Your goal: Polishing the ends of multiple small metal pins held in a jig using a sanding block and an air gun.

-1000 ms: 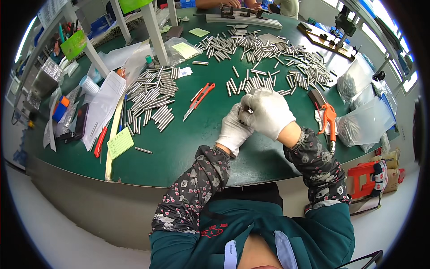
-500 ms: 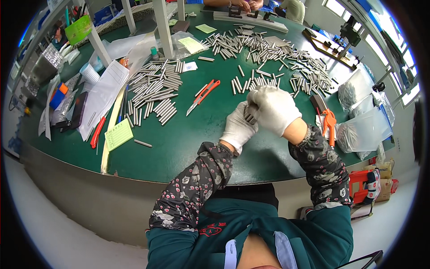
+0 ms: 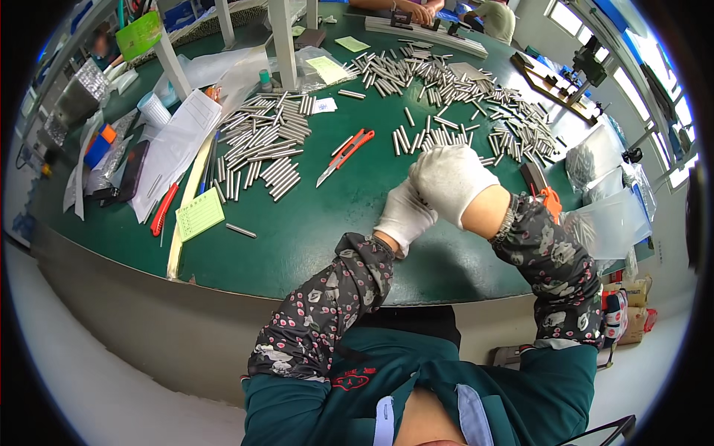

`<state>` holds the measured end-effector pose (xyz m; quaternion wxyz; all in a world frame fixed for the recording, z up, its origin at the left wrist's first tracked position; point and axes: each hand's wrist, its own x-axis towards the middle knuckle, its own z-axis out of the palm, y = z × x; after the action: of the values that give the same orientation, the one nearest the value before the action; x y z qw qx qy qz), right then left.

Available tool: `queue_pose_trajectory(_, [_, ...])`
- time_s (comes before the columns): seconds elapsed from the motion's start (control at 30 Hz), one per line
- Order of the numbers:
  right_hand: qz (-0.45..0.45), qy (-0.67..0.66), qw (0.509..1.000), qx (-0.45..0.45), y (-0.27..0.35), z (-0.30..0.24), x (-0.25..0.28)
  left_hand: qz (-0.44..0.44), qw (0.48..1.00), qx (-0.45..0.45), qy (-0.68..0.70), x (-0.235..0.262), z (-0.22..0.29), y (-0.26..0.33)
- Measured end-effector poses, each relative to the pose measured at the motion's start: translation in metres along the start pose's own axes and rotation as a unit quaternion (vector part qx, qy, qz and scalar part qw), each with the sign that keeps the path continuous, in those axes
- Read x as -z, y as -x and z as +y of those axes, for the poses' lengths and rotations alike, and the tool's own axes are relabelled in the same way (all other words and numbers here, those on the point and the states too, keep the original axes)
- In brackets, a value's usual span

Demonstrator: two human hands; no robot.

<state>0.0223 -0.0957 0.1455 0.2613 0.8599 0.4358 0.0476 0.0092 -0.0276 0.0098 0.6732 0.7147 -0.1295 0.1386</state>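
Observation:
Both my hands wear white gloves and meet above the table, in front of the nearer group of metal pins (image 3: 431, 140). My left hand (image 3: 405, 214) is curled closed. Over its fingers sits my right hand (image 3: 451, 182), closed, with its back toward me. Short grey metal pins showed in the left hand's grip a moment ago; both hands now hide them. A larger heap of pins (image 3: 413, 74) lies beyond, and another pile (image 3: 264, 137) lies to the left. Between that pile and my hands rests an orange utility knife (image 3: 346, 156) with its blade out.
A red-handled tool (image 3: 164, 209), a green-lined card (image 3: 200, 215) and a single pin (image 3: 241, 230) lie at left. Clear bags (image 3: 595, 160) and an orange-handled tool (image 3: 550, 201) are at right. Across the table, a co-worker's hands (image 3: 422, 13) are beside a metal rail fixture (image 3: 424, 36).
My right hand has turned and closed further over the left, covering the pins that showed between them. My right forearm has swung outward to the right. The view has shifted slightly.

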Motion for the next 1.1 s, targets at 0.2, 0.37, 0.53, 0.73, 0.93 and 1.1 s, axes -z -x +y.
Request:
queue_pose_trajectory(0.2, [0.010, 0.023, 0.999, 0.030, -0.006, -0.001, 0.003, -0.013, 0.998, 0.039, -0.054, 0.005, -0.020, -0.004])
queue_pose_trajectory(0.37, [-0.016, -0.019, 1.000, 0.002, 0.002, 0.013, 0.002, -0.002, 0.998, 0.038, -0.041, 0.006, 0.008, -0.001])
queue_pose_trajectory(0.53, [0.006, -0.152, 0.988, -0.019, 0.003, 0.021, 0.017, 0.004, 0.993, 0.057, -0.101, 0.007, 0.004, -0.004])
queue_pose_trajectory(0.73, [0.078, -0.217, 0.973, 0.027, 0.000, 0.029, -0.010, 0.046, 0.998, 0.043, -0.024, 0.005, 0.005, -0.004])
queue_pose_trajectory(0.93, [0.162, -0.482, 0.856, -0.093, -0.007, 0.041, 0.035, 0.018, 0.983, 0.024, 0.179, -0.002, -0.032, -0.012])
queue_pose_trajectory(1.1, [0.132, -0.497, 0.855, 0.060, -0.048, -0.034, 0.010, -0.023, 0.938, 0.013, 0.347, 0.011, -0.019, -0.012])
